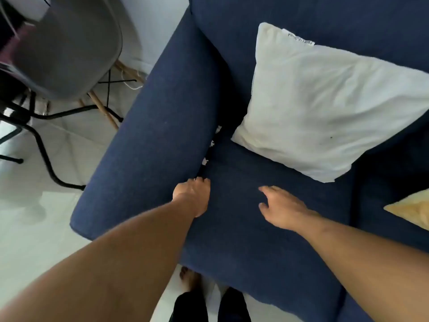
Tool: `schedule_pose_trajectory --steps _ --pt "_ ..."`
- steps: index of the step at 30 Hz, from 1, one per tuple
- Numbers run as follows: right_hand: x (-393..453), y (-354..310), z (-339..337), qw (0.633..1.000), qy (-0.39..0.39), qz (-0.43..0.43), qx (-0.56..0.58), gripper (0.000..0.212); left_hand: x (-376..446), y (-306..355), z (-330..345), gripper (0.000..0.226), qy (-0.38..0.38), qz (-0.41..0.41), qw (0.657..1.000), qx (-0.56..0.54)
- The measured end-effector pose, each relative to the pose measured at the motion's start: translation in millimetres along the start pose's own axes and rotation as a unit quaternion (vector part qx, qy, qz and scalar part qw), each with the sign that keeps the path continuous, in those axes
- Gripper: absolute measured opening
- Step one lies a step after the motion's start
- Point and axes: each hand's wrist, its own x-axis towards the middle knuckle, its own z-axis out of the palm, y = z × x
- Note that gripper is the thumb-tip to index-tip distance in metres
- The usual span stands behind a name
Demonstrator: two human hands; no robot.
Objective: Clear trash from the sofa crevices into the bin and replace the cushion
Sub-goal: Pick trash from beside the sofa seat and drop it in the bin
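Trash [205,161]: small white scraps sit wedged in the crevice [210,149] between the sofa armrest [151,145] and the seat cushion [250,219], strung in a short line toward the back of the sofa. At least three bits show; more may lie deeper in the dark gap, cannot tell.

Left hand [193,196] is at the near end of the crevice, fingertips curled down into the gap. Whether they pinch anything: cannot tell, the tips are hidden by the fabric. Right hand [282,206] lies palm-down on the seat cushion, fingers spread and loose, holding nothing.

White pillow [325,105] rests on the back part of the seat, one corner close to the crevice. A yellow cushion [411,211] shows at the right edge. No bin is in view.

Risks, as judged from here:
- Fingers pushing along the gap could drive the scraps deeper instead of lifting them; the pieces look small and light.
- The right hand pressing on the cushion may squeeze the gap shut, pinching the scraps out of reach.
- Loose bits lifted in a weak pinch could drop onto the floor [41,228] on the way to a bin that is somewhere out of frame.
- The pillow corner hides the far end of the crevice; trash there could be missed unless the pillow is shifted.
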Motion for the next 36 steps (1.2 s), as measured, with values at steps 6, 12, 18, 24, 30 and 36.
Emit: schedule_pose_trajectory --steps 6,12,18,24,30,36 --pt "39.8 -11.1 6.5 0.999 0.016 -0.03 -0.027 0.055 35.3 -3.3 19.8 0.061 -0.017 -0.027 0.999 0.008" --pt "82.0 -32.3 2.7 0.995 0.052 -0.076 -0.036 0.051 63.0 -3.9 32.3 0.074 -0.025 -0.028 0.998 0.057" --pt "119.8 -58.1 0.2 0.992 0.065 -0.096 -0.046 0.049 79.4 -3.3 58.3 0.068 -0.048 -0.04 0.996 0.061" --pt "143.4 -81.3 5.4 0.993 0.044 -0.094 -0.053 0.052 79.6 -3.6 83.2 0.063 -0.052 -0.061 0.995 0.052" --pt "159.2 -101.8 11.5 0.996 0.018 -0.072 -0.059 0.045 64.6 -5.6 80.1 0.045 -0.024 -0.045 0.998 0.028" --pt "177.8 -129.9 13.5 0.996 0.025 -0.053 -0.065 0.041 46.3 -3.6 86.8 0.06 0.028 -0.075 0.991 -0.107"
